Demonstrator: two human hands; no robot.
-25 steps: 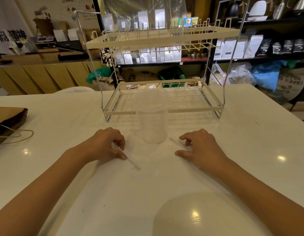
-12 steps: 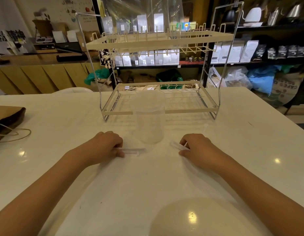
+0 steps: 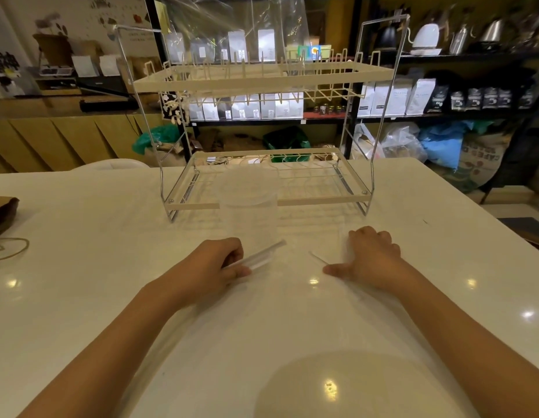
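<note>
A clear tube (image 3: 263, 254) is gripped by the curled left hand (image 3: 220, 263) at the middle of the table (image 3: 81, 212), just before a beaker (image 3: 250, 218). The right hand (image 3: 372, 257) is rested curled beside a thin rod (image 3: 318, 257); whether the rod is held cannot be told.

The clear plastic tube (image 3: 259, 256) is colourless, with pale whitish glints along its length. The thin clear plastic stick (image 3: 318, 257) shows only as a faint white line. The frosted translucent plastic cup (image 3: 250, 212) is milky and plain. The glossy white table (image 3: 111, 236) carries bright round light spots. The two-tier wire rack (image 3: 262, 79) has cream trays and chrome uprights. At the table's left edge, the brown paper bag (image 3: 2, 211) has a tan cord (image 3: 11, 248).
</note>
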